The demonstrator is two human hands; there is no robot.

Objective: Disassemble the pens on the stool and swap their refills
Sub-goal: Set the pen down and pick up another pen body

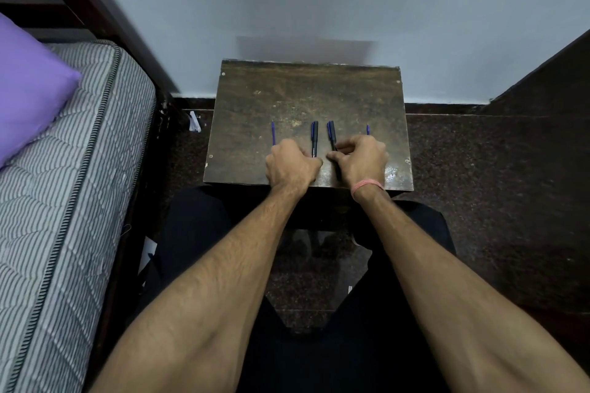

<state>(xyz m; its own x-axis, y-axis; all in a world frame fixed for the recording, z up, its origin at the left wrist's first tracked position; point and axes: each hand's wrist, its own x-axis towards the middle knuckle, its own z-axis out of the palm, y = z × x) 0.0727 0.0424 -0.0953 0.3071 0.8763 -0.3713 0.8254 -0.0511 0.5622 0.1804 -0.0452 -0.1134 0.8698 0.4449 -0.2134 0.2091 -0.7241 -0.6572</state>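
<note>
Two dark pens lie side by side on the worn wooden stool (pixel 255 99). My left hand (pixel 290 166) is curled over the near end of the left pen (pixel 314 137), thumb and forefinger at its barrel. My right hand (pixel 362 159), with a pink band on its wrist, pinches the right pen (pixel 331 134) between thumb and forefinger. A thin blue refill (pixel 273 132) lies to the left of my left hand, its near end hidden behind my knuckles. Only the tip of a second blue refill (pixel 367 129) shows beyond my right hand.
The stool stands against a pale blue wall (pixel 319 3). On the left is a bed with a striped mattress (pixel 64 185) and a purple pillow (pixel 28 86). Dark speckled floor (pixel 463 169) lies to the right, with a dark furniture edge (pixel 549 73) at far right. My legs are under the stool's front edge.
</note>
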